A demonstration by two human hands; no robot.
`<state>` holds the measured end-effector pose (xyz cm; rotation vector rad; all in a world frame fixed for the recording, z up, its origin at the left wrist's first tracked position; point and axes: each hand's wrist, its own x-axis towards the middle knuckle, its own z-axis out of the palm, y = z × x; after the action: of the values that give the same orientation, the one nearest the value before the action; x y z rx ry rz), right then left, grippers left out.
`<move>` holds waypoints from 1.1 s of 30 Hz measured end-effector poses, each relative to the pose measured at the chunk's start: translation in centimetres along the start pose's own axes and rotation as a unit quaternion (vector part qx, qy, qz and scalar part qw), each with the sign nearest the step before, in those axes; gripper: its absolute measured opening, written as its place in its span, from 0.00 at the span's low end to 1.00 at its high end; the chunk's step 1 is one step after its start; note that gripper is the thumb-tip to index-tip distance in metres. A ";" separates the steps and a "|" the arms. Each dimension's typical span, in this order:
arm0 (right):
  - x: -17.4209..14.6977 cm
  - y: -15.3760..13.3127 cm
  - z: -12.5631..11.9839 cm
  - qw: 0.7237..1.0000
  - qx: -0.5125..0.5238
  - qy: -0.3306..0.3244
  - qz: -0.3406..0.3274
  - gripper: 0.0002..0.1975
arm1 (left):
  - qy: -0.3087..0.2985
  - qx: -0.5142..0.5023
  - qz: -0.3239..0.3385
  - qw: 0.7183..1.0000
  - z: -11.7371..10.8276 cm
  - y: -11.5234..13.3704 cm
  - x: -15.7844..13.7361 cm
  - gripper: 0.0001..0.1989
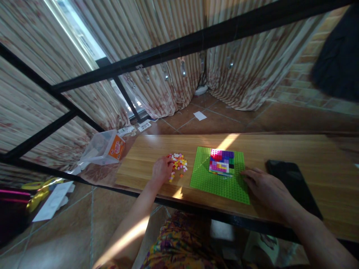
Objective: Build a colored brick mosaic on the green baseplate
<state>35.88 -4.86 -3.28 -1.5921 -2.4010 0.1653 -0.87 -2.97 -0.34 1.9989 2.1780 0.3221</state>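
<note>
Left hand: nine o'clock of baseplate, at loose bricks; hidden grip, we can't tell.
Right hand: three o'clock, released, at baseplate's edge.
Table: rim close, six o'clock.

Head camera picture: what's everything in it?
toy brick pile: many, mixed, table left
baseplate: one, green, table middle
brick build: one, multicoloured, on baseplate
phone-like device: one, black, table right
table: one, brown, centre
labelled tub: one, clear, table's left
curtains: several, striped cream, background
frame bars: several, black, before curtains
papers: several, white, floor
tiled floor: one, brown, below
brick-patterned wall: one, tan, right
patterned clothing: one, multicoloured, bottom
left hand: one, bare, at brick pile
right hand: one, bare, at baseplate edge
</note>
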 end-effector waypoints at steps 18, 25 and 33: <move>0.3 -0.7 -0.9 0.999 -0.012 -0.030 0.019 0.17 | 0.065 -0.120 0.101 0.985 -0.7 3.6 -0.1 0.10; 0.1 -0.4 -0.6 0.999 -0.007 -0.033 0.022 0.16 | 0.021 -0.182 0.167 0.969 0.2 10.6 1.5 0.08; 0.1 -0.4 -0.7 0.999 0.001 -0.027 0.024 0.15 | 0.024 -0.146 0.208 0.967 1.1 12.1 2.3 0.10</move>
<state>35.67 -5.00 -2.44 -1.6653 -2.4047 0.2223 10.88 0.29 1.87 2.2677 1.5972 0.7076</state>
